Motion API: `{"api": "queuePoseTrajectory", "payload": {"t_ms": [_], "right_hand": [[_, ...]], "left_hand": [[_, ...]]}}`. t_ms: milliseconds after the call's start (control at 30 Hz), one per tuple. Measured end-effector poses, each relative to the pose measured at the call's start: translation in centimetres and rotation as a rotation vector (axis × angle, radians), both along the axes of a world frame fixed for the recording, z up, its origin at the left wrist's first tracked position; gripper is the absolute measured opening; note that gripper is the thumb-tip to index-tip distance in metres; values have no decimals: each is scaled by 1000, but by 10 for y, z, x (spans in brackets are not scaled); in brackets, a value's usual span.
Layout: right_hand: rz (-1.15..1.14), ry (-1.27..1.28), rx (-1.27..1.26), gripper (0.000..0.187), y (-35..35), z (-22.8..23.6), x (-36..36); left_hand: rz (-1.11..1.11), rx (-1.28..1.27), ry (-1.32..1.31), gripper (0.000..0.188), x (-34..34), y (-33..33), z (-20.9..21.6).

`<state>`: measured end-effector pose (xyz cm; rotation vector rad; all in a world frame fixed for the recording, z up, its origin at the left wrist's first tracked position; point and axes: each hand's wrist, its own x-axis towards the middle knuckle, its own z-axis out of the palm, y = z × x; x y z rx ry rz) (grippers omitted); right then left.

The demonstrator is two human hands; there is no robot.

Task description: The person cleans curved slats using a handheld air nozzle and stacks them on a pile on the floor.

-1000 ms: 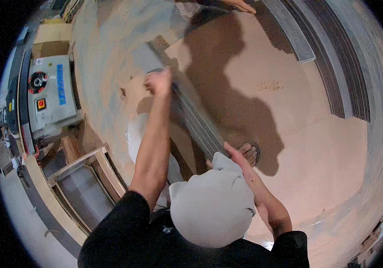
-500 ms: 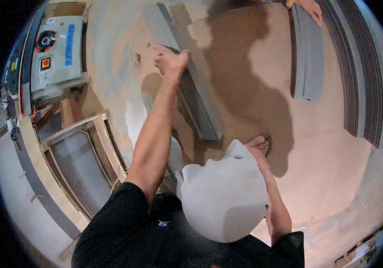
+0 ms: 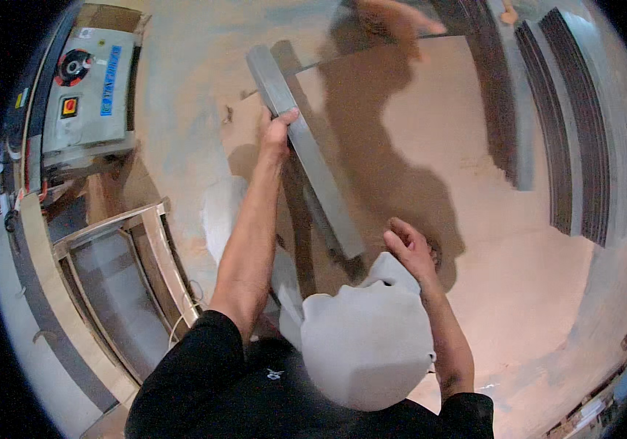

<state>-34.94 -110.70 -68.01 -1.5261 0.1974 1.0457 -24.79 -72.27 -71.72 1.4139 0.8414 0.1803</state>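
A long bundle of grey strips point(image 3: 313, 168) slants across the board, its far end to the left. My left hand point(image 3: 277, 135) is closed around its side above the middle, with the thumb on top. A darker strip edge shows underneath along the lower half. My right hand point(image 3: 412, 249) hovers right of the bundle's near end, apart from it. Its fingers are loosely bent and spaced, with nothing visible in them. Below them, a pale rounded covering point(image 3: 368, 344) hides part of my body and the floor.
Another person's hand point(image 3: 401, 22) reaches in at the top. Stacks of grey and dark strips point(image 3: 569, 132) lie along the right. A brown board point(image 3: 518, 293) covers the floor. At left stand a grey control box point(image 3: 90, 88) with a dial and a wooden frame point(image 3: 163, 256).
My left hand has closed on the bundle, which has turned to show a grey face. My right hand has come into fuller view. At top right, the other person's stack has shifted toward me.
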Motion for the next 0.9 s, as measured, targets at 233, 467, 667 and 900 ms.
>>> {"api": "queuePoseTrajectory", "payload": {"t_ms": [233, 467, 667, 900], "right_hand": [[166, -488, -126, 102, 28, 56, 37], [138, -721, -399, 105, 0, 66, 17], [-48, -779, -474, 98, -53, 44, -7], [8, -791, -666, 94, -137, 29, -36]], "left_hand": [[304, -724, -634, 48, 9, -10, 19], [284, -668, -543, 55, 37, -84, 19], [-71, -1095, -625, 44, 31, -126, -20], [-37, -1128, -323, 45, 40, -190, -47]]}}
